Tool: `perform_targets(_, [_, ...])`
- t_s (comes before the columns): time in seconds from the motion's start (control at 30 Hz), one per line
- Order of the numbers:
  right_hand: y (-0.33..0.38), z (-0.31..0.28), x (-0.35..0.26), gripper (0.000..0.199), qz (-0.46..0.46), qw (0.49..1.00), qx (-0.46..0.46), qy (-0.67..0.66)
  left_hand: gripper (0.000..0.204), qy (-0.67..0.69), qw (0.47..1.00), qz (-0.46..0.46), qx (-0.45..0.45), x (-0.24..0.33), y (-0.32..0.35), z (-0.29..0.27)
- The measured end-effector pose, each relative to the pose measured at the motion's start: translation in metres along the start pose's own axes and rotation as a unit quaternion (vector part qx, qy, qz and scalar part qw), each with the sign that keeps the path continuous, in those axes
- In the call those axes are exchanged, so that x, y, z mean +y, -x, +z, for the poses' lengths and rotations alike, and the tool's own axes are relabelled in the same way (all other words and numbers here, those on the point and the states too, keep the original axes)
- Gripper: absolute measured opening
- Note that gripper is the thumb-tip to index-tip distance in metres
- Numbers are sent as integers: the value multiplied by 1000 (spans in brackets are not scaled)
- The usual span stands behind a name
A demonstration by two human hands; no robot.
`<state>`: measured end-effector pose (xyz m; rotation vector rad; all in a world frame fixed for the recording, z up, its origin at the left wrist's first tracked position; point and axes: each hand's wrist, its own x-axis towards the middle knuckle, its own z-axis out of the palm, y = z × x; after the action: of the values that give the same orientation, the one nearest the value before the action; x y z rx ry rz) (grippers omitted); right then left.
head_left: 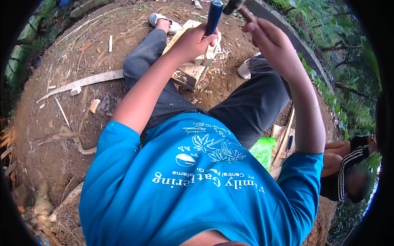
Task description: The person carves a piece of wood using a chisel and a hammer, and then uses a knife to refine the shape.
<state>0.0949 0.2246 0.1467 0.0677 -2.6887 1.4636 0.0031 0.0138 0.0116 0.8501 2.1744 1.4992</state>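
I note left hand [196, 39] closed around blue-handled chisel [213, 16] above wooden block [193, 71]; right hand [269, 39] grips hammer [238, 7].

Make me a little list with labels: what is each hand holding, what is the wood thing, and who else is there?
Left hand: grip closed around a chisel with a dark blue handle, held upright over the wood
Right hand: raised, gripping a hammer by its wooden handle
Wood thing: pale wooden block between the feet, with chips around it
Ground: bare dirt with wood scraps
Nearby: another person sitting at the right
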Motion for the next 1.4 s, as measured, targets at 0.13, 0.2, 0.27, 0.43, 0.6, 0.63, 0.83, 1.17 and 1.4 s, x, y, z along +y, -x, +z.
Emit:
perform_targets(0.13, [-8,-3,-2,32,6,999,14,-52,14,22,999,19,16,-5,2,-3])
perform_targets(0.2, [-10,-6,-7,32,3,988,67,-137,15,7,1000,19,7,-9,-1,-2])
perform_targets(0.27, [-9,0,3,32,56,996,-63,19,15,13,1000,16,-1,-12,-5,2])
perform_targets(0.43, [-14,-29,-17,31,-7,981,56,-187,16,4,999,49,2,-12,-2,1])
perform_targets(0.6, [-12,-21,-17,32,15,1000,20,3,17,-17,999,28,-28,-2,-13,0])
perform_targets(0.63, [-14,-28,-26,32,-1,996,33,-82,16,-23,999,12,-27,1,-8,-2])
perform_targets(0.83, [-12,-17,-5,32,43,994,-13,95,16,-33,997,53,-38,-11,-18,0])
perform_targets(1.17, [-7,-29,-8,30,45,990,115,-75,18,-91,993,51,-59,-5,-22,-4])
perform_targets(1.4, [-6,-43,2,31,39,980,114,-157,20,-80,992,37,-87,-1,-28,0])
